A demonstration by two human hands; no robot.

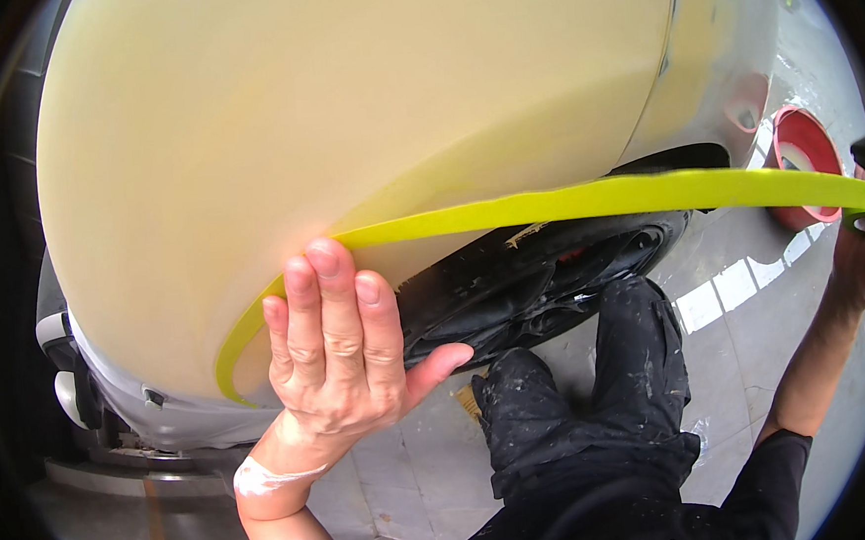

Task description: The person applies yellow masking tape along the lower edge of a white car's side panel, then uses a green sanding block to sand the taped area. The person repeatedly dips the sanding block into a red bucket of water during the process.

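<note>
A: Which step is in hand here?

B: I'd judge it's laying the yellow-green strip (587, 199) along the pale body panel (343, 97), with the left hand (344, 360) smoothing it on by the curved lower edge

A: Where does the strip run?

B: Its left part curves down along the panel. From the left fingertips it stretches rightward as a band, passing in front of the upper part of the black wheel (552, 273) in this view, to the right hand (856, 264) at the picture's edge

A: And the grip on each side?

B: The left is released: palm flat, fingers straight, thumb spread, fingertips over the strip. The right seems to be grasping the strip's far end, though its fingers are mostly cut off or hidden

A: What does the next move call for?

B: In my judgement, even tension from the right and light pressure from the left, following the curve so the band doesn't crease or wander

A: Any brand, label or writing?

B: None that I can read, whether on the strip, the panel or the wheel. The red container (821, 152) on the tiled floor (716, 371) shows no legible lettering either
</note>
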